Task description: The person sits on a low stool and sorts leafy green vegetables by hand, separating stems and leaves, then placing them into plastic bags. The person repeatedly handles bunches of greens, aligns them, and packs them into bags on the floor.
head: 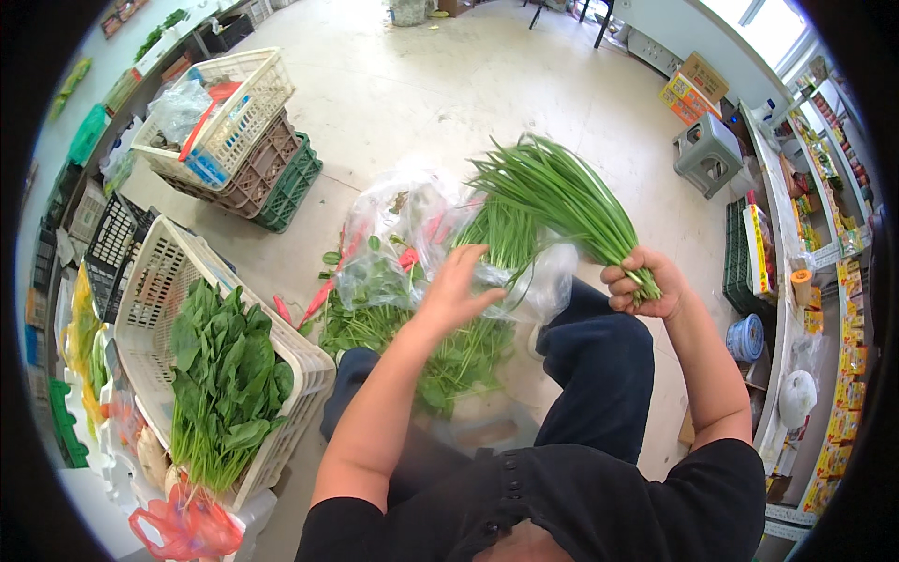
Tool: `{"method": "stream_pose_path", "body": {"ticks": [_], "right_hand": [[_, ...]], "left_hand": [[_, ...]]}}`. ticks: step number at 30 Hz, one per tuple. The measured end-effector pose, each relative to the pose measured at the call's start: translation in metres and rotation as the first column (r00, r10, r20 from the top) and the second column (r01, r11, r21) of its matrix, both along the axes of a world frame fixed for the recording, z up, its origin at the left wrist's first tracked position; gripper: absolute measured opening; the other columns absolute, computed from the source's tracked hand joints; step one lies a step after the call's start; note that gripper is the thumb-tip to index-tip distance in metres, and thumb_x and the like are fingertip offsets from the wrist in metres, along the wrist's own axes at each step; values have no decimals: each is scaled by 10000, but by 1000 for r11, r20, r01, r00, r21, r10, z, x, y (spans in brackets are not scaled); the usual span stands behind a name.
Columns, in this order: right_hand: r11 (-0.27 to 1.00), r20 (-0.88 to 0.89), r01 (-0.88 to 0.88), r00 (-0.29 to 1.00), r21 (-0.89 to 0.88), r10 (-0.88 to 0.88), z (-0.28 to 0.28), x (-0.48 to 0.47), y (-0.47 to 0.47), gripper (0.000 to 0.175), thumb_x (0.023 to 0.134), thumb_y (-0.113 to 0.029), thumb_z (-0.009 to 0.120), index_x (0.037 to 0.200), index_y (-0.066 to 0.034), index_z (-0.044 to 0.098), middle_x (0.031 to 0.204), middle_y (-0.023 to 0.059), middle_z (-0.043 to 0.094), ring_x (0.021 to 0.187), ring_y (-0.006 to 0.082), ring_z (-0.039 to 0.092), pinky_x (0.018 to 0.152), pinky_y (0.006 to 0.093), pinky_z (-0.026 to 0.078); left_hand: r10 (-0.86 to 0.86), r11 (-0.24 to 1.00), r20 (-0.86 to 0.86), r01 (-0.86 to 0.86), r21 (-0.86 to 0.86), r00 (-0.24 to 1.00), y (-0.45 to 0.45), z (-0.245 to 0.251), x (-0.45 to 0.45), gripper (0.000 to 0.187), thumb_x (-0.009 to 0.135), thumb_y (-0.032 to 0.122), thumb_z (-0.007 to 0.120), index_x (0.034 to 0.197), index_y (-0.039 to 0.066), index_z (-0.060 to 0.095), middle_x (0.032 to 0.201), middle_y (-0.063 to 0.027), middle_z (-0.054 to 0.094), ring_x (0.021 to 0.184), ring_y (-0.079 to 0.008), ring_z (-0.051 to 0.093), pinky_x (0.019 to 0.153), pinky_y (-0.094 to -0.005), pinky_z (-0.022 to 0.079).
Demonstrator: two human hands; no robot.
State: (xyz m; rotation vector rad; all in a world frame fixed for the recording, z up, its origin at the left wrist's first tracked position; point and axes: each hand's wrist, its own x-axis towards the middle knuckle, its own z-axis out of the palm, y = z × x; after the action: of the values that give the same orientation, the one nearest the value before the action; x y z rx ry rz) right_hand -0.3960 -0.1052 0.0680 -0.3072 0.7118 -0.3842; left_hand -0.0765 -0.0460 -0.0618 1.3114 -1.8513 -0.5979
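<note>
My right hand (645, 282) is closed around the pale stem ends of a bunch of garlic chives (562, 186), whose green leaves fan out up and to the left. Fingers apart, my left hand (460, 291) hovers over a clear plastic bag (383, 211) and loose greens, near a few drooping chive leaves. More chives (502, 232) lie on the bag beneath the held bunch. Loose leafy greens (449, 365) are heaped on the floor between my legs, with red strips beside them.
At the left, a white plastic crate (309, 358) holds spinach-like greens (225, 372). Stacked crates (246, 168) stand further up. A grey stool (709, 154), a green crate (736, 253) and shelving with packaged goods (836, 421) line the right side.
</note>
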Motion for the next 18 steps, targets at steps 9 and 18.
{"method": "stream_pose_path", "body": {"ticks": [9, 18], "right_hand": [[989, 208, -139, 967, -45, 146, 10, 105, 27, 416, 811, -86, 551, 1211, -8, 471, 821, 28, 493, 575, 82, 411, 590, 262, 344], [970, -106, -139, 987, -198, 119, -73, 169, -17, 205, 810, -103, 617, 979, -3, 559, 813, 58, 579, 605, 114, 494, 558, 279, 422]], "left_hand": [[238, 970, -410, -194, 145, 880, 1, 19, 4, 429, 860, 217, 692, 1208, 11, 550, 1143, -187, 631, 1091, -341, 596, 927, -400, 465], [588, 799, -100, -555, 232, 803, 24, 20, 103, 149, 929, 106, 493, 1034, 78, 594, 856, -204, 643, 822, -389, 630, 705, -446, 476]]}}
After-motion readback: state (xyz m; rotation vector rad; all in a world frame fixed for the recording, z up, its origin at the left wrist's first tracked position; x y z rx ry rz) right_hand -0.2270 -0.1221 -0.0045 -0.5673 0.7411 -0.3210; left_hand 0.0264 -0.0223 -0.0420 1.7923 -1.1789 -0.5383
